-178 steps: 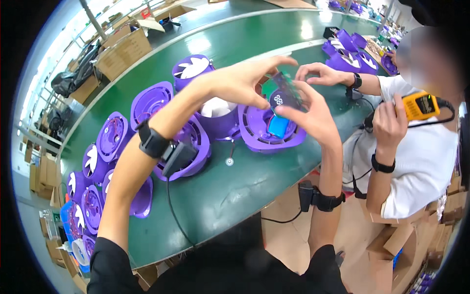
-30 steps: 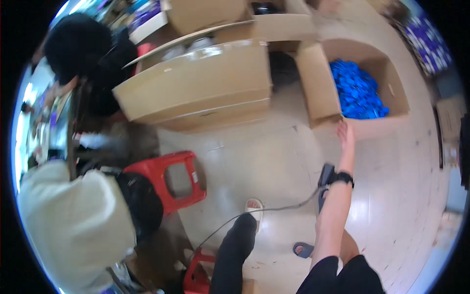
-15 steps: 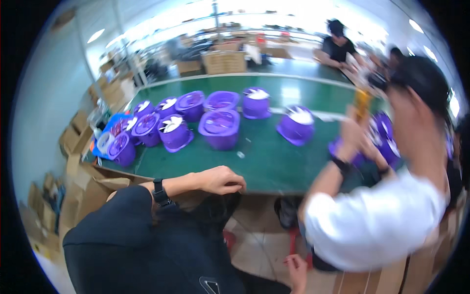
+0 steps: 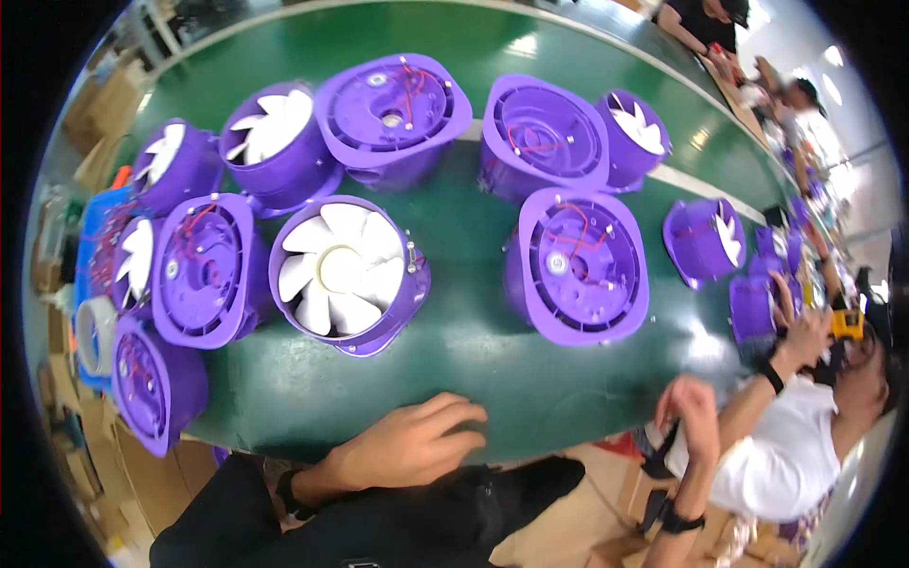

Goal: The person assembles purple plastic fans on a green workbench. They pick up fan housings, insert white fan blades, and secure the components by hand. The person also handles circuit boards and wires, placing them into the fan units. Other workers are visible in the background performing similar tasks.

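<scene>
A long green table (image 4: 473, 379) fills the view, curving away toward the far right corner. About a dozen round purple fan housings sit crowded on it. Some lie open side up, showing a white impeller; others show a closed back crossed by thin red wires.

Nearest the person, a little in from the near edge, is one housing with white blades (image 4: 346, 275) facing up, its vanes swept around a plain hub. Just right of it, apart from it, stands a wired-back housing (image 4: 582, 265), tilted toward the camera.

The left hand (image 4: 407, 445) lies palm down on the near edge of the table, fingers loosely spread and holding nothing — the white-bladed housing is the closest thing to it, not touched. The right hand (image 4: 689, 405) is raised off the near edge further right; it is blurred, and whether it grips anything cannot be told.

Judging by their build, these housings are best taken by the outer purple rim, with fingers kept off the blades and the loose wires.

At the right end, a seated co-worker's hand (image 4: 805, 336) rests on a smaller purple housing (image 4: 753, 308).
</scene>
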`<state>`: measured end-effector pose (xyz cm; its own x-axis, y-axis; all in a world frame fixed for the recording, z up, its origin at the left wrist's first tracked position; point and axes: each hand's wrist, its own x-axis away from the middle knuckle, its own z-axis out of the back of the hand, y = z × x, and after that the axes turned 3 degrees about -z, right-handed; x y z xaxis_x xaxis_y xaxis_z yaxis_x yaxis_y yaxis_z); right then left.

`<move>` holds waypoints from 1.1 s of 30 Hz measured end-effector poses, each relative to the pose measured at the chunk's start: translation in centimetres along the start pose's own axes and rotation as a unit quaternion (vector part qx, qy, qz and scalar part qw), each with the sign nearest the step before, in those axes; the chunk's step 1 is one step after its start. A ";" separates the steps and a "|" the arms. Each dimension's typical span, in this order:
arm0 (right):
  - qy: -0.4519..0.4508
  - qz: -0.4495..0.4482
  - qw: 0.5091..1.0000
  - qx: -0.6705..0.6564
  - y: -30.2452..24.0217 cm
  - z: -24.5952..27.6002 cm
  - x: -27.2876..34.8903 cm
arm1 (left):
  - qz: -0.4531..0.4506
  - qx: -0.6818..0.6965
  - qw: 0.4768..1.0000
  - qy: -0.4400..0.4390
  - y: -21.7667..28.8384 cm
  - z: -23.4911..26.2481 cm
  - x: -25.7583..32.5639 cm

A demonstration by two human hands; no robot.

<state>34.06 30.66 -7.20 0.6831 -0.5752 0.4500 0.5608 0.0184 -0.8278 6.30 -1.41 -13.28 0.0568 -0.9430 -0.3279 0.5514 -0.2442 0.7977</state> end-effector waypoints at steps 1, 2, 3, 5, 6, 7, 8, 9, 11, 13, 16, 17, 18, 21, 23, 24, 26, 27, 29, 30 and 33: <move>0.052 -0.006 0.999 0.005 -2.8 -0.9 -0.6 | -0.005 0.009 1.000 0.000 -0.3 0.6 -0.2; 0.091 -0.023 0.996 0.010 -5.5 -1.5 -1.1 | 0.004 0.035 0.999 -0.006 -0.8 0.6 -0.1; 0.108 -0.012 0.994 0.006 -7.3 -2.1 -2.1 | 0.000 0.043 0.999 0.005 -1.1 0.3 0.0; 0.195 -0.028 0.980 -0.009 -11.4 -5.3 -3.6 | -0.004 0.048 0.998 0.034 -1.5 -0.1 0.4; 0.225 -0.026 0.974 0.016 -12.7 -7.0 -4.4 | 0.000 0.044 0.998 0.037 -1.4 -0.4 0.3; 0.215 -0.014 0.975 0.048 -13.5 -8.3 -5.2 | -0.002 0.021 0.999 0.040 -1.3 -0.5 0.2; 0.205 -0.002 0.975 0.081 -13.8 -9.3 -6.2 | -0.003 -0.003 0.999 0.042 -1.1 -0.7 0.0; 0.194 0.011 0.975 0.111 -13.6 -10.5 -6.8 | -0.002 -0.028 0.999 0.043 -1.1 -1.0 0.3; 0.165 0.039 0.980 0.101 -12.5 -11.9 -7.1 | -0.012 -0.027 0.997 0.066 -1.0 -1.3 0.1; 0.139 0.058 0.988 0.013 -10.4 -11.9 -7.7 | -0.016 -0.043 0.997 0.070 -0.8 -1.3 0.0; 0.096 0.099 0.988 -0.071 -8.4 -13.3 -5.1 | -0.018 -0.068 0.995 0.071 -1.3 -1.7 -0.3; 0.102 0.115 0.983 -0.096 -7.9 -13.7 -4.1 | -0.016 -0.078 0.994 0.071 -1.2 -1.6 -0.3; 0.114 0.126 0.978 -0.120 -6.9 -13.5 -3.6 | -0.010 -0.072 0.994 0.076 -0.9 -1.5 -0.5; 0.160 0.110 0.972 -0.131 -4.5 -10.1 -1.8 | 0.008 -0.057 0.996 0.067 -0.7 -1.2 -1.1; 0.147 0.100 0.975 -0.130 -1.9 -7.7 -1.8 | 0.004 -0.036 0.997 0.061 -0.7 -0.8 -0.7; 0.183 0.107 0.973 -0.097 -1.0 -6.5 -1.2 | -0.004 -0.022 0.998 0.066 -0.9 -1.0 -0.5; 0.224 0.124 0.961 -0.104 0.5 -4.8 -0.2 | -0.015 -0.014 0.998 0.068 -0.7 -0.9 0.2; 0.265 0.152 0.952 -0.026 3.5 -2.5 -0.7 | -0.005 -0.024 0.998 0.061 0.1 -0.4 0.2; 0.281 0.118 0.952 0.006 5.1 0.6 0.4 | -0.001 -0.018 0.999 0.033 1.5 0.9 0.4; 0.310 0.111 0.944 0.028 7.1 2.6 0.3 | -0.016 -0.072 0.994 0.078 2.0 2.0 1.0; 0.482 0.119 0.850 0.176 1.5 -2.3 1.6 | -0.034 -0.264 0.939 0.219 4.7 6.0 2.0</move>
<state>34.96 27.90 -8.52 0.1911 -0.9207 -0.3401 0.6811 0.3739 -0.6296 4.01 -5.76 -7.18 0.2795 -0.7172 -0.6384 0.8954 -0.0454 0.4430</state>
